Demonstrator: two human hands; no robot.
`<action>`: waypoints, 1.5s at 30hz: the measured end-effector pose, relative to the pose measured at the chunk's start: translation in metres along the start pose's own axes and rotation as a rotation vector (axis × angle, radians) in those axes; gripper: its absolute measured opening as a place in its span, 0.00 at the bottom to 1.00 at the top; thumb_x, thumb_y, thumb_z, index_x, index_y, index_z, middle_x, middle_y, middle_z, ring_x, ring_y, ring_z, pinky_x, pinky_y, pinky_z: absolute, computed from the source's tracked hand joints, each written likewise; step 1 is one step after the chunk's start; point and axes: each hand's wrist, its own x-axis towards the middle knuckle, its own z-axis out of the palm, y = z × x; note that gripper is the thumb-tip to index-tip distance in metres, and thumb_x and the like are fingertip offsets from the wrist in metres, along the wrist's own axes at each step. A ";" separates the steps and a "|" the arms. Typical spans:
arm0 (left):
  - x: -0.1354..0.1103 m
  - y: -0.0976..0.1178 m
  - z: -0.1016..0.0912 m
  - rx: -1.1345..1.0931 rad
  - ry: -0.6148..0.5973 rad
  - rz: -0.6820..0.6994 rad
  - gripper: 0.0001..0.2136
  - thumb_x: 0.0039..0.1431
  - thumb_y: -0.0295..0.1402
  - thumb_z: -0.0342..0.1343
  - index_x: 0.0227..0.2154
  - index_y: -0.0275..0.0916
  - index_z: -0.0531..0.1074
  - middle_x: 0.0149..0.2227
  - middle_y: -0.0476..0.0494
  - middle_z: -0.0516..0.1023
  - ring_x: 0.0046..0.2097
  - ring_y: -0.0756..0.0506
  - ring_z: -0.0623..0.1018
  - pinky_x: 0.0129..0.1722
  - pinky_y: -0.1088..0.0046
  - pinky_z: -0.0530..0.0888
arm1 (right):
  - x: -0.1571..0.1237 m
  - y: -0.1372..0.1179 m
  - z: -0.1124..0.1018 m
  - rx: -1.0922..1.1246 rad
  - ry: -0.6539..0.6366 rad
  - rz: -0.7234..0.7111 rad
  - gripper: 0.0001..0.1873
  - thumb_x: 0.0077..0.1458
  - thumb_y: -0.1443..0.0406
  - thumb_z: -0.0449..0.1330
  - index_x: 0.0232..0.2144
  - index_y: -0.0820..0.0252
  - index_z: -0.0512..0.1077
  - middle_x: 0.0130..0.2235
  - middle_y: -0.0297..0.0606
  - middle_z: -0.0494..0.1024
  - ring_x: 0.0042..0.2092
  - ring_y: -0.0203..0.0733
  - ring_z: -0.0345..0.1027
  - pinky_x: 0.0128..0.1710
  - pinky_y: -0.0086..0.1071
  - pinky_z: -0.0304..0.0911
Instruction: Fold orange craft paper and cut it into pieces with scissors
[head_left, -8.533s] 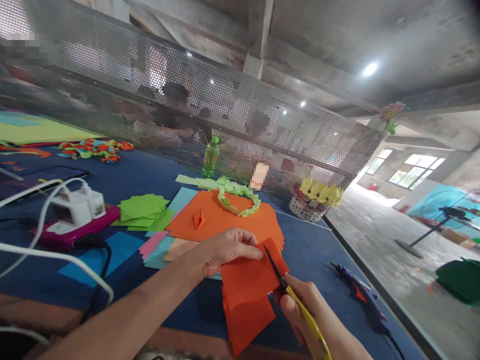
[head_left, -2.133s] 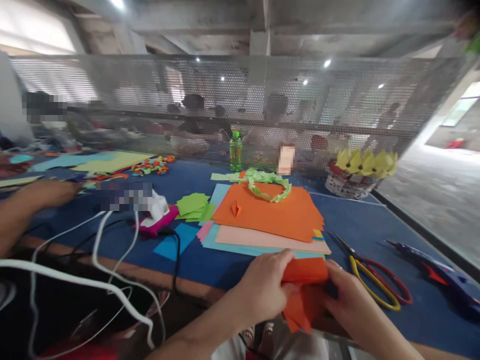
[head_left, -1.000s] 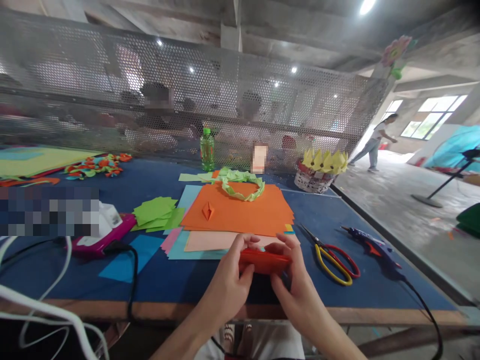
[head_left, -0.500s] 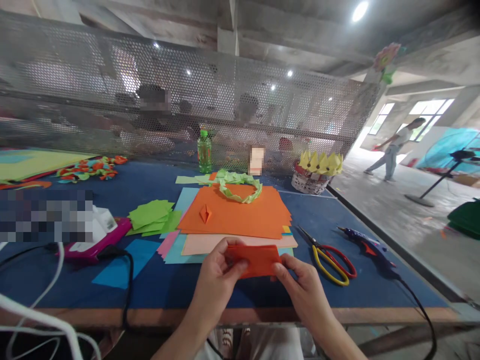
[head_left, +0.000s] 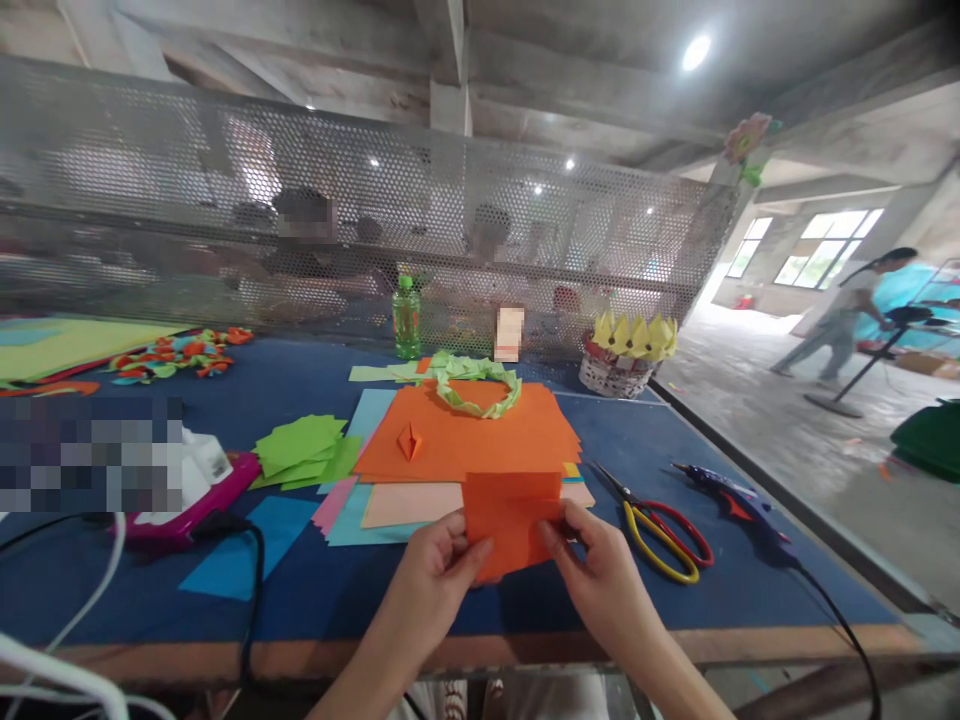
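Note:
I hold a small stack of orange paper squares (head_left: 511, 512) upright above the near edge of the blue table (head_left: 112, 590). My left hand (head_left: 433, 563) pinches its lower left side. My right hand (head_left: 592, 568) pinches its lower right side. Behind it lies a stack of large orange sheets (head_left: 480, 432) over pink and light blue sheets. A small folded orange piece (head_left: 409, 440) and a green folded paper ring (head_left: 475, 388) rest on that stack.
Yellow and red scissors (head_left: 660, 524) and a blue glue gun (head_left: 739, 498) with its cord lie to the right. Green paper squares (head_left: 301, 446), a pink device (head_left: 187, 488) with cables, a green bottle (head_left: 406, 318) and a basket of yellow paper flowers (head_left: 627, 354) stand around. A perforated metal screen (head_left: 375, 220) backs the table; a person walks at far right.
The orange stack has tilted from lying flat and edge-on to standing upright and facing me. Earlier I cut this paper with the scissors, which now lie on the table.

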 end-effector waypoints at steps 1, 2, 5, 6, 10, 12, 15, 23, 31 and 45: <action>0.000 -0.001 0.000 0.012 0.000 0.025 0.14 0.53 0.38 0.64 0.40 0.36 0.75 0.38 0.38 0.85 0.40 0.41 0.83 0.43 0.67 0.77 | -0.001 0.001 0.000 0.000 -0.019 0.010 0.13 0.65 0.59 0.53 0.34 0.59 0.72 0.31 0.35 0.77 0.33 0.39 0.67 0.33 0.28 0.61; 0.000 -0.001 -0.001 0.026 0.002 0.055 0.14 0.54 0.37 0.63 0.41 0.36 0.75 0.39 0.38 0.85 0.41 0.41 0.83 0.45 0.66 0.77 | -0.002 0.003 0.000 -0.004 -0.039 0.027 0.13 0.66 0.58 0.53 0.34 0.59 0.72 0.31 0.35 0.76 0.33 0.40 0.67 0.33 0.28 0.61; -0.003 0.000 -0.003 0.096 0.037 0.159 0.17 0.56 0.32 0.61 0.48 0.37 0.72 0.47 0.39 0.82 0.47 0.41 0.81 0.50 0.65 0.75 | -0.004 0.007 0.000 -0.042 -0.104 0.053 0.17 0.67 0.54 0.52 0.31 0.57 0.70 0.30 0.36 0.76 0.34 0.42 0.68 0.34 0.30 0.62; -0.006 0.002 -0.005 0.132 0.062 0.191 0.17 0.57 0.30 0.60 0.50 0.38 0.72 0.50 0.39 0.81 0.48 0.41 0.80 0.51 0.66 0.74 | -0.004 0.008 0.000 -0.061 -0.120 0.036 0.18 0.67 0.54 0.52 0.30 0.57 0.70 0.31 0.36 0.76 0.34 0.42 0.68 0.34 0.30 0.62; -0.020 0.010 -0.013 0.293 0.143 0.273 0.12 0.62 0.27 0.55 0.48 0.40 0.73 0.49 0.42 0.80 0.45 0.44 0.79 0.48 0.71 0.73 | -0.002 0.010 0.003 -0.101 -0.167 -0.087 0.16 0.67 0.56 0.53 0.31 0.55 0.73 0.35 0.38 0.79 0.39 0.44 0.71 0.41 0.33 0.65; -0.026 0.013 -0.017 0.353 0.143 0.299 0.11 0.62 0.26 0.54 0.46 0.42 0.74 0.47 0.44 0.80 0.45 0.45 0.79 0.48 0.72 0.72 | -0.003 0.011 0.006 -0.103 -0.195 -0.103 0.11 0.66 0.57 0.56 0.39 0.53 0.75 0.41 0.39 0.80 0.45 0.46 0.73 0.47 0.35 0.67; -0.030 0.014 -0.020 0.406 0.085 0.309 0.15 0.60 0.22 0.55 0.48 0.43 0.72 0.46 0.46 0.80 0.48 0.45 0.78 0.52 0.72 0.71 | -0.008 0.015 0.014 -0.087 -0.177 -0.064 0.24 0.63 0.58 0.60 0.59 0.48 0.64 0.50 0.39 0.78 0.49 0.45 0.75 0.49 0.36 0.70; -0.027 0.005 -0.024 0.444 0.064 0.255 0.08 0.60 0.23 0.55 0.40 0.40 0.73 0.38 0.46 0.80 0.40 0.45 0.77 0.43 0.73 0.70 | -0.015 0.009 0.026 -0.002 -0.089 -0.009 0.16 0.64 0.57 0.57 0.52 0.51 0.62 0.45 0.40 0.78 0.44 0.44 0.76 0.44 0.34 0.71; -0.030 0.001 -0.037 0.219 0.166 0.141 0.07 0.62 0.36 0.56 0.36 0.38 0.71 0.29 0.47 0.78 0.32 0.48 0.77 0.30 0.78 0.69 | 0.006 -0.012 0.020 0.293 -0.357 0.168 0.14 0.64 0.54 0.58 0.45 0.55 0.72 0.43 0.41 0.80 0.45 0.48 0.73 0.47 0.39 0.69; -0.052 0.006 -0.052 0.148 0.178 0.101 0.14 0.60 0.44 0.58 0.38 0.38 0.72 0.30 0.45 0.78 0.33 0.45 0.80 0.33 0.75 0.76 | 0.066 -0.037 0.058 0.435 -0.482 0.252 0.20 0.54 0.50 0.66 0.31 0.61 0.70 0.27 0.30 0.72 0.28 0.33 0.62 0.28 0.27 0.58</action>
